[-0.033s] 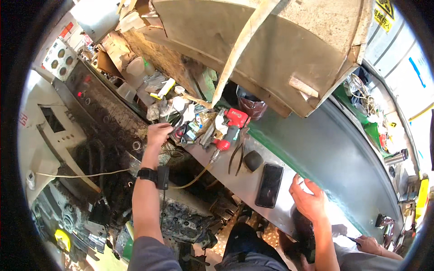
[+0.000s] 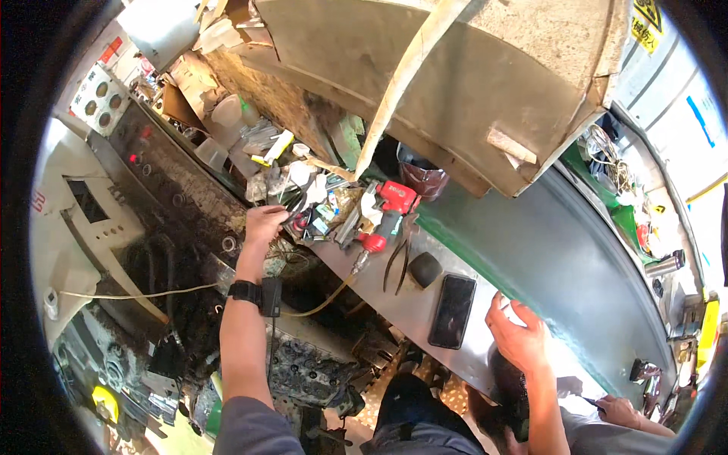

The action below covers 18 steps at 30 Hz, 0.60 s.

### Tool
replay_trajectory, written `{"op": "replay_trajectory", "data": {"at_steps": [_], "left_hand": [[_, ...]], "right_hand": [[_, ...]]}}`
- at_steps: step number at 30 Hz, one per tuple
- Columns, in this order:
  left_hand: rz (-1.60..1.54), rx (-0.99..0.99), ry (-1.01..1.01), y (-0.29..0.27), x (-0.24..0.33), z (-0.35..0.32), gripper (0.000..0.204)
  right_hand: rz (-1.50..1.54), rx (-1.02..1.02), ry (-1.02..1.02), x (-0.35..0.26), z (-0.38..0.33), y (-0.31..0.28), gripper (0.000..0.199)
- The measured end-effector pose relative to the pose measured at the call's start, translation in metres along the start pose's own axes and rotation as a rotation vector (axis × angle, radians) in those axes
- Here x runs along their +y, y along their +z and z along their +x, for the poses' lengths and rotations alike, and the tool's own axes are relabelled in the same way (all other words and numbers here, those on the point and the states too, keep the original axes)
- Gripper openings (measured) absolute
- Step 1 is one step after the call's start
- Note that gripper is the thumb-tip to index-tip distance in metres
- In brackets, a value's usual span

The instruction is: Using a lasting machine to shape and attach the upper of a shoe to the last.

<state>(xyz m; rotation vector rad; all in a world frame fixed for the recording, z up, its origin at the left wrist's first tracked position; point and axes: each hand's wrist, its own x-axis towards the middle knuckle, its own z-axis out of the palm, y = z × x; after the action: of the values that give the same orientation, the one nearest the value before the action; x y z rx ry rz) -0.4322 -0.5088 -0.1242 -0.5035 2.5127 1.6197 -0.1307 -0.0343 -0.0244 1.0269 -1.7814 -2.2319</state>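
My left hand (image 2: 265, 225), wearing a black wrist strap, reaches to the edge of a cluttered heap of small parts (image 2: 326, 205). Its fingers are closed at a dark, thin item, too small to make out. My right hand (image 2: 519, 334) hovers by the bright metal tabletop, fingers curved and apart, with nothing visible in them. Left of it lies a black phone (image 2: 453, 311). Beyond the phone are a dark rounded block (image 2: 425, 270), pliers (image 2: 397, 265) with dark handles, and a red and grey air-powered tool (image 2: 388, 216) with a hose.
A large box-like panel (image 2: 425, 91) overhangs the far side. A dark belt (image 2: 546, 227) with a green edge runs to the right. Greasy machinery (image 2: 303, 371) sits below my left arm. Another person's hand (image 2: 618, 412) holds something dark at lower right.
My left forearm has shifted very slightly left. Otherwise the two frames look alike.
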Motion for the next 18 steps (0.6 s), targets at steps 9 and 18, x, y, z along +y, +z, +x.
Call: {"op": "replay_trajectory", "data": {"at_steps": [9,18], "left_hand": [[0.300,0.125,0.274,0.021,0.003,0.018,0.027],[0.500,0.335,0.580,0.051,0.003,-0.010,0.013]], "right_hand": [[0.248,0.050,0.055,0.011,0.011,-0.011,0.030],[0.238,0.130,0.109,-0.008,0.042,-0.027,0.037]]}}
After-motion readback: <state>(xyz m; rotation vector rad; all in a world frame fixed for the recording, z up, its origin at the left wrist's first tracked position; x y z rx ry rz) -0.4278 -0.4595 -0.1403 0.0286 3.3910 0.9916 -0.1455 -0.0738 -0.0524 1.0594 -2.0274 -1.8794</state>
